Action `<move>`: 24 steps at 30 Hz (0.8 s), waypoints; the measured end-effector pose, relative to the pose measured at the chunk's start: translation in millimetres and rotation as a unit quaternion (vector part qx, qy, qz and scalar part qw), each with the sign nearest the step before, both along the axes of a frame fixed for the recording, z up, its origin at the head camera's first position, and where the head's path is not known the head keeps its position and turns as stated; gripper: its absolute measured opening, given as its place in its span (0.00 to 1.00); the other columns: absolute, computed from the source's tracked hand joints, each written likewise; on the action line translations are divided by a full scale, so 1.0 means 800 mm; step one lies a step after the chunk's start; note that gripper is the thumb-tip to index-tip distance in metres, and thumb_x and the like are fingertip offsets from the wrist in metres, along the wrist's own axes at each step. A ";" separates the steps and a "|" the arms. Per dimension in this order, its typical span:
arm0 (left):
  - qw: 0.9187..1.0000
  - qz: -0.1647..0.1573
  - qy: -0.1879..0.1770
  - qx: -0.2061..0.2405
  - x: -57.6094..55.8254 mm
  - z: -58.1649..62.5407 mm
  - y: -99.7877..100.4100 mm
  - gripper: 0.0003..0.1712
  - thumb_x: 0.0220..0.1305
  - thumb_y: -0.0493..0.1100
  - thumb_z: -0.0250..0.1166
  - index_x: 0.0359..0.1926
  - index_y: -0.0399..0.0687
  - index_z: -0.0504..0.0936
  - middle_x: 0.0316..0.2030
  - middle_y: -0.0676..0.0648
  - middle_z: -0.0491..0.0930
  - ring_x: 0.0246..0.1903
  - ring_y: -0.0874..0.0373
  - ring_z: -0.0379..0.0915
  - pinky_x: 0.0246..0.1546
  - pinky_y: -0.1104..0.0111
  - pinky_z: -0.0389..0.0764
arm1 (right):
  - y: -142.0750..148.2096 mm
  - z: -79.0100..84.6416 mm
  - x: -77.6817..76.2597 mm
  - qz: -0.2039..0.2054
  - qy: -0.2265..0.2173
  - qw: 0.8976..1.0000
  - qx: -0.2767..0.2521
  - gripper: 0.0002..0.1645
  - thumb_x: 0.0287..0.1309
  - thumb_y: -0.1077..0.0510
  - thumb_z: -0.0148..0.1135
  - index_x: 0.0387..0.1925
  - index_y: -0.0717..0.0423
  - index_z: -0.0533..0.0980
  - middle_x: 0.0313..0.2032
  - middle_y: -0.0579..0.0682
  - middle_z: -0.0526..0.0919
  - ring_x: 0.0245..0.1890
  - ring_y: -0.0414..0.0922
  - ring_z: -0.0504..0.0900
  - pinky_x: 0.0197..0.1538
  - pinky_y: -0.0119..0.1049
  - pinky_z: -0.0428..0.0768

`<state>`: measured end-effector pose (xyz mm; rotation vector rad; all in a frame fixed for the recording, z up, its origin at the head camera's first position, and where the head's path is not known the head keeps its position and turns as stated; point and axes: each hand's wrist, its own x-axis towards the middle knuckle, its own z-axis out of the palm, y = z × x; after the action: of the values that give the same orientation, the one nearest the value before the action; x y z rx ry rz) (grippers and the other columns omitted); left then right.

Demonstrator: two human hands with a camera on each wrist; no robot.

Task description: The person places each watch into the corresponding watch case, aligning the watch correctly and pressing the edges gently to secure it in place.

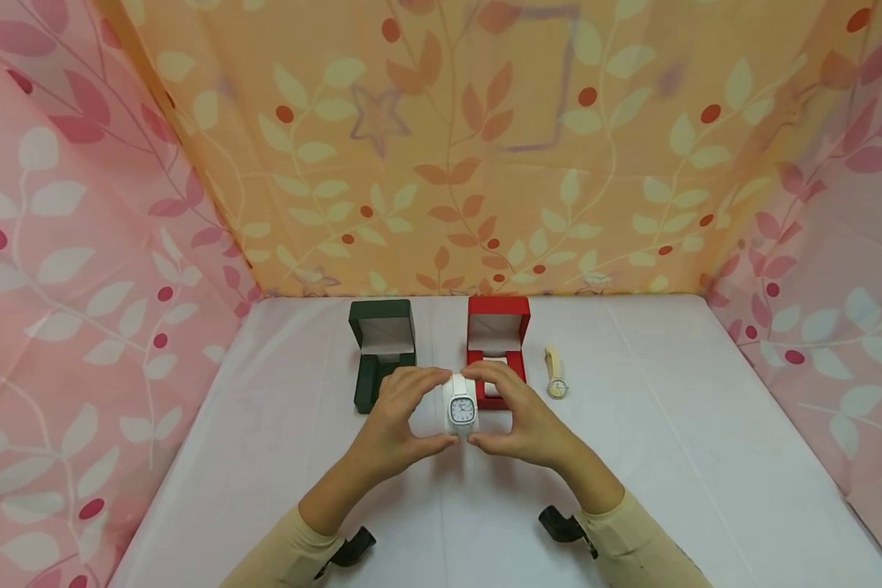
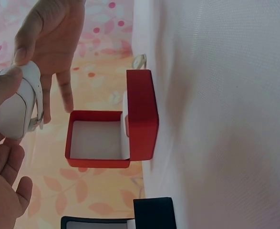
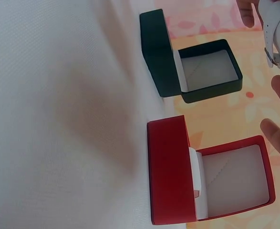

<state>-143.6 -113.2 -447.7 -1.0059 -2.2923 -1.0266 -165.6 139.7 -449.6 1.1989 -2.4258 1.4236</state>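
Observation:
A white-strapped wristwatch (image 1: 462, 410) with a squarish white dial is wrapped round a white cushion (image 2: 15, 114), raised above the table. My left hand (image 1: 397, 420) pinches one end of the cushion between thumb and fingers. From the other side my right hand (image 1: 532, 425) pinches the opposite end, its thumb seen on the cushion in the left wrist view. The strap's buckle (image 2: 33, 124) hangs at the cushion's underside. Behind the hands, a red watch box (image 1: 498, 317) and a dark green watch box (image 1: 380, 325) stand with lids raised. Part of each box is hidden by a hand.
To the right of the red box lies another watch (image 1: 556, 384) with a cream strap and round dial. A white cloth covers the table (image 1: 691, 457). Floral curtains (image 1: 441, 147) enclose the back and both sides. Black wrist mounts (image 1: 559, 524) jut out below the sleeves.

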 end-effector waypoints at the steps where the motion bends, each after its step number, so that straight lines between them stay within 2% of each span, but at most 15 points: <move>1: 1.000 0.000 0.000 0.000 0.000 0.000 0.000 0.52 0.42 0.47 0.87 0.69 0.47 0.73 0.64 0.50 0.77 0.63 0.52 0.67 0.60 0.52 0.66 | 0.000 0.000 0.000 -0.001 0.004 1.000 0.000 0.50 0.49 0.56 0.81 0.71 0.44 0.66 0.69 0.43 0.70 0.71 0.45 0.65 0.69 0.46 0.72; 9: 1.000 0.000 -0.005 -0.006 0.000 0.004 -0.002 0.51 0.44 0.49 0.86 0.69 0.48 0.73 0.64 0.50 0.76 0.63 0.52 0.66 0.60 0.52 0.65 | 0.001 0.002 -0.001 -0.010 0.038 0.999 0.004 0.49 0.47 0.54 0.83 0.71 0.47 0.69 0.68 0.44 0.72 0.70 0.45 0.68 0.68 0.46 0.73; 16: 1.000 0.009 -0.010 -0.013 0.001 0.004 -0.003 0.52 0.44 0.50 0.86 0.70 0.50 0.72 0.64 0.51 0.76 0.63 0.53 0.66 0.58 0.53 0.65 | 0.002 0.002 -0.001 -0.020 0.045 0.999 0.007 0.50 0.47 0.54 0.83 0.71 0.45 0.69 0.68 0.43 0.73 0.69 0.45 0.69 0.67 0.49 0.74; 24: 0.999 0.015 -0.028 -0.017 0.001 0.004 -0.003 0.52 0.44 0.50 0.86 0.70 0.51 0.72 0.65 0.52 0.76 0.64 0.53 0.65 0.61 0.51 0.64 | 0.003 0.004 0.001 -0.029 0.045 0.999 0.007 0.49 0.47 0.52 0.84 0.71 0.44 0.70 0.68 0.42 0.73 0.69 0.44 0.69 0.67 0.50 0.74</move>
<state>-142.4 -115.8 -444.1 -0.9658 -2.3704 -1.0183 -164.8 141.8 -446.1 1.1593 -2.3942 1.3085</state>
